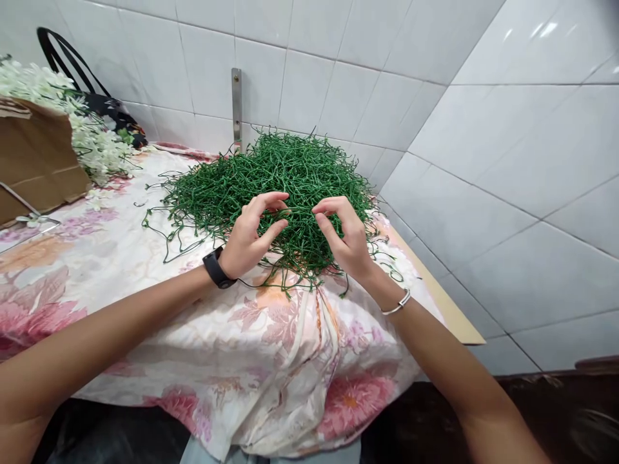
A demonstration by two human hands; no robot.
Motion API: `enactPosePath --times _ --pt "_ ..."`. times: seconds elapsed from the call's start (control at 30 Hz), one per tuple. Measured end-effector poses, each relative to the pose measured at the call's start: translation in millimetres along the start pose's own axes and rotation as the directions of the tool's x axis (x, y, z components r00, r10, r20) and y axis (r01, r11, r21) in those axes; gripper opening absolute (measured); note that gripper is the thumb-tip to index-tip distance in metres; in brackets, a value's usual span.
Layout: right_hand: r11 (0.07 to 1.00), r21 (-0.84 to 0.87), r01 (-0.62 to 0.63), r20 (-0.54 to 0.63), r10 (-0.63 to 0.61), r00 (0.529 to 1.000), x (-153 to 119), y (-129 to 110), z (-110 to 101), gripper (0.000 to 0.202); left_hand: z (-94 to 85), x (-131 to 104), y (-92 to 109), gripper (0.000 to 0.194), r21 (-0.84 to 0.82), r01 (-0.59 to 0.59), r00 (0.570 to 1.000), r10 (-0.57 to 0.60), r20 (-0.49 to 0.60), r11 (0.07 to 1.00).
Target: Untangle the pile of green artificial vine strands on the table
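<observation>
Green stems [280,161] lie at twelve o'clock from the left hand [244,237], fingers parted. Whether the right hand [351,240] pinches, I can't tell.

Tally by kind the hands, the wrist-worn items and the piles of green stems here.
Left hand and right hand: 2
Black wristband: 1
Silver bracelet: 1
Pile of green stems: 1
Total: 5

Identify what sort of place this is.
Probably a small workshop or home craft corner: a large heap of thin green stems lies on a white flower-printed cloth, with white artificial-looking blossoms nearby and glossy white wall tiles behind.
</observation>
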State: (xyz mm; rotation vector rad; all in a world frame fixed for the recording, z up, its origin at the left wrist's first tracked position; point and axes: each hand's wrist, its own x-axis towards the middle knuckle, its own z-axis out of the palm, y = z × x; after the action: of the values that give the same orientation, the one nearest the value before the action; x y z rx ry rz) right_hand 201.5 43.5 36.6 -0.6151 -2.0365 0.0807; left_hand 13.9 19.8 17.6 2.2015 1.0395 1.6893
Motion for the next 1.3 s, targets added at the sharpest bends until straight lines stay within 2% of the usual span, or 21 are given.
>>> enactPosePath --times 0.17,0.3,0.37,0.5,0.67,0.77,0.93,1.03,1.13,1.3 --pt "0.997 0.071 -0.002 -0.158 0.013 0.987 -2.9 -6.0 0.4 0.017 -3.0 2.6 -0.1 0.037 -0.036 -0.028 0.999 0.027 -0.036 0.999" --pt "0.994 0.063 0.084 -0.214 -0.069 0.974 -1.0 -9.8 -10.1 0.019 -4.5 3.4 1.6 0.031 -0.018 -0.063 0.997 0.062 -0.048 0.998" --pt "0.990 0.027 0.136 -0.168 -0.130 0.977 -0.7 -11.8 -14.0 0.018 -4.7 3.3 4.1 0.030 -0.024 -0.100 0.994 0.099 -0.047 0.995" --pt "0.975 -0.026 0.223 0.003 -0.223 0.975 -2.7 -12.8 -11.7 0.016 -4.0 2.0 7.6 0.018 -0.034 -0.183 0.983 0.182 -0.023 0.983" --pt "0.975 -0.122 0.188 0.026 -0.186 0.982 -4.0 -9.7 -6.5 0.020 -1.6 -1.9 5.6 0.022 -0.186 -0.083 0.996 0.075 -0.048 0.979" --pt "0.983 -0.088 0.163 0.079 -0.156 0.984 -2.9 -8.9 -8.2 0.024 -1.1 -3.3 5.5 0.016 -0.213 -0.035 0.999 0.032 -0.019 0.976" --pt "0.987 0.007 0.158 0.182 -0.157 0.971 -2.3 -7.7 -9.4 0.025 -1.8 -3.6 6.8 0.012 -0.310 0.011 0.999 -0.021 -0.029 0.951" --pt "0.985 0.008 0.173 0.187 -0.171 0.967 -3.3 -7.0 -7.9 0.020 -2.7 -4.6 6.5 0.002 -0.252 -0.019 0.999 0.025 0.021 0.968" --pt "0.983 0.011 0.182 0.187 -0.181 0.966 -4.5 -7.0 -6.0 0.018 -3.2 -5.2 6.4 0.011 -0.138 -0.092 0.991 0.105 0.084 0.986" --pt "0.990 0.052 0.129 0.210 -0.137 0.968 -5.6 -6.5 -2.9 0.025 -5.2 -1.8 10.4 0.014 -0.104 -0.094 0.987 0.106 0.119 0.990"
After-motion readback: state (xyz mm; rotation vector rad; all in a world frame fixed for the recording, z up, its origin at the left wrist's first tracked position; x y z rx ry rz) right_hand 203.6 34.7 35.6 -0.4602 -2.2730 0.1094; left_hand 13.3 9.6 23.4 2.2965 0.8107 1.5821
